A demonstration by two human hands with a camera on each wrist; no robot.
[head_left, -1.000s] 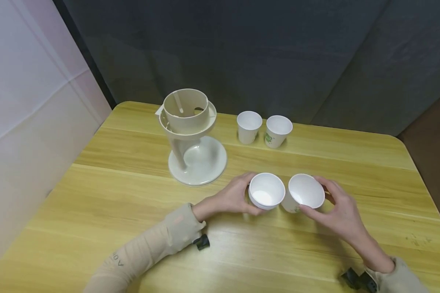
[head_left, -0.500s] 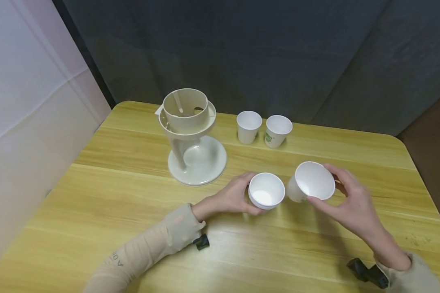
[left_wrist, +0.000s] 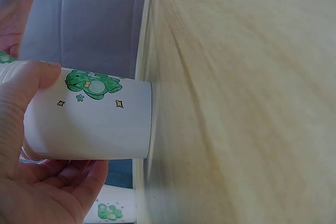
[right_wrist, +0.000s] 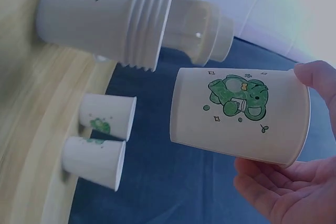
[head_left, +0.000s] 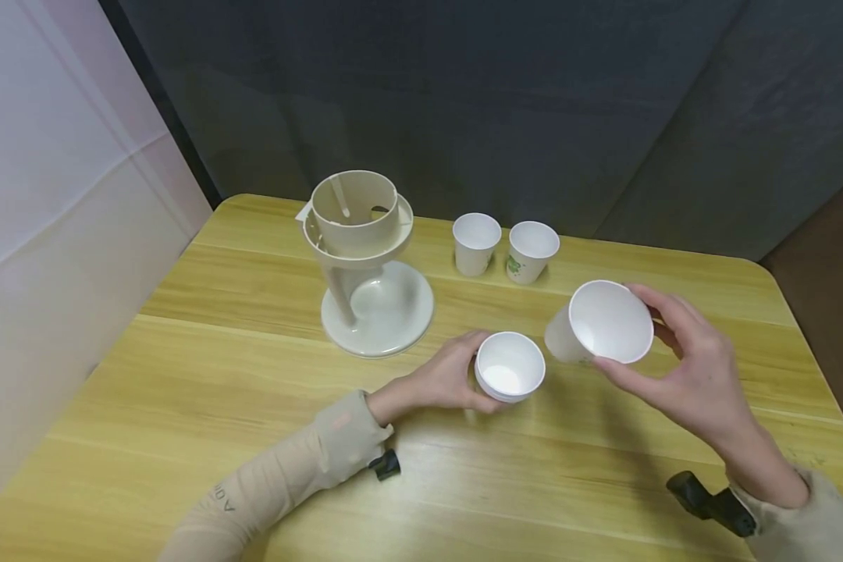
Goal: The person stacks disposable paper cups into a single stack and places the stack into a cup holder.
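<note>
My left hand (head_left: 449,375) grips a short stack of white paper cups (head_left: 510,367) standing on the table, thumb and fingers around its upper part. Several nested rims show on that stack (right_wrist: 142,24) in the right wrist view, and a green bear print decorates its side in the left wrist view. To the right, my right hand (head_left: 702,375) holds a single paper cup (head_left: 607,320) up off the table, thumb and fingers near its rim. This cup is tilted, its mouth toward the head camera, with a green bear on its side (right_wrist: 236,108).
Two more paper cups, one left (head_left: 475,246) and one right (head_left: 531,251), stand side by side near the table's back edge. A cream plastic stand (head_left: 379,312) with a ring-shaped holder on top is at the back left. Dark cloth (head_left: 449,101) hangs behind the table.
My right hand has lifted its cup and carried it up and away from beside the stack, tilting it more. My left hand and the stack have stayed put.
</note>
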